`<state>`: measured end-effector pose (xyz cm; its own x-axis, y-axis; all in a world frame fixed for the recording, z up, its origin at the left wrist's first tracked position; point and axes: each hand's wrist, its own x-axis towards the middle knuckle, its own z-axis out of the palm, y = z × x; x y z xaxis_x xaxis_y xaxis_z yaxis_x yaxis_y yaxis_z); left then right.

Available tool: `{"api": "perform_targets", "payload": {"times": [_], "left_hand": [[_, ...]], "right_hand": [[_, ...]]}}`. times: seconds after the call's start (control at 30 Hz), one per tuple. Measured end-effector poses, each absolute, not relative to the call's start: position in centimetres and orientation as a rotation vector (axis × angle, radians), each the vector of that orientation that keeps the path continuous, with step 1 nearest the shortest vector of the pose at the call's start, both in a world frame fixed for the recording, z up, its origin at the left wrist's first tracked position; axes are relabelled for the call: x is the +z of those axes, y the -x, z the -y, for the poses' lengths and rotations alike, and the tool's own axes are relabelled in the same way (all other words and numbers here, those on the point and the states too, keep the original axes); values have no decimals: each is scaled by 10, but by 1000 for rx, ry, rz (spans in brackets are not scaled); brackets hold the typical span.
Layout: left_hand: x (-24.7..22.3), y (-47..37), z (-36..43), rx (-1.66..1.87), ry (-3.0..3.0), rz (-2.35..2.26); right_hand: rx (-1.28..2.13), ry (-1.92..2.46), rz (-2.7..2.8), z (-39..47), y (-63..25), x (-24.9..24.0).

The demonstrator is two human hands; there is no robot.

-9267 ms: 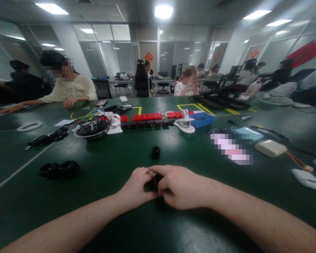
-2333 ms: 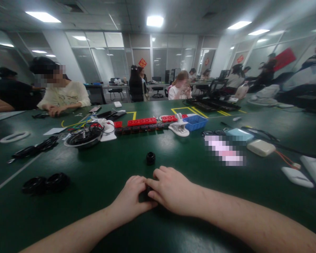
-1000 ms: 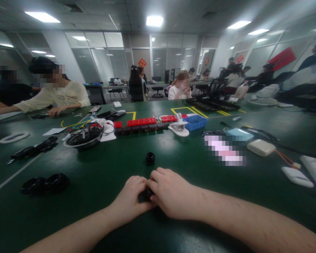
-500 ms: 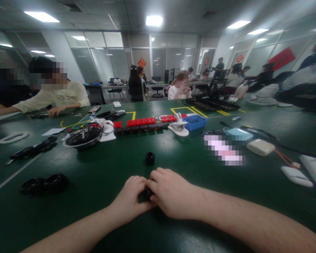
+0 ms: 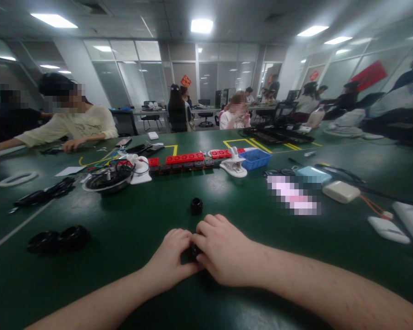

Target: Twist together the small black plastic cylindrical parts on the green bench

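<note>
My left hand (image 5: 170, 256) and my right hand (image 5: 220, 252) meet over the near middle of the green table (image 5: 134, 215). Between them they grip a small glossy black round piece (image 5: 194, 250), mostly covered by my fingers. The left thumb and fingers curve round its near and left sides; the right fingers wrap it from above and the right. Just beyond my hands stands another black round piece (image 5: 196, 206), ring-like with a hollow top. Two larger black rings (image 5: 58, 239), perhaps coils or tyres, lie side by side on the left, apart from my hands.
Across the table's middle are a metal bowl of cables (image 5: 108, 178), red socket-like blocks (image 5: 185, 158), a white clip-like stand (image 5: 234, 166) and a blue bin (image 5: 256, 159). A beige case (image 5: 340, 191) lies right. A person (image 5: 79, 119) sits at the far left.
My right hand's knuckles have risen very slightly, and both hands keep the same grip on the black round piece. In the background a standing person has shifted.
</note>
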<state>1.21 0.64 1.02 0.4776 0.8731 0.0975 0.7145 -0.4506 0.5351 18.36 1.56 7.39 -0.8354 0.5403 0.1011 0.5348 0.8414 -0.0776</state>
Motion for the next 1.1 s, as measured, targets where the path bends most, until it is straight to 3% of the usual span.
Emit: {"api": "perform_targets", "payload": {"times": [0.8,1.1], "left_hand": [[3,-8,-9,484,-2340,-1353],[11,-12,-8,492,-2304,-1350]], "right_hand": [[235,651,2838,-16,-187,74],[40,869,2774,-18,-185,72]]}}
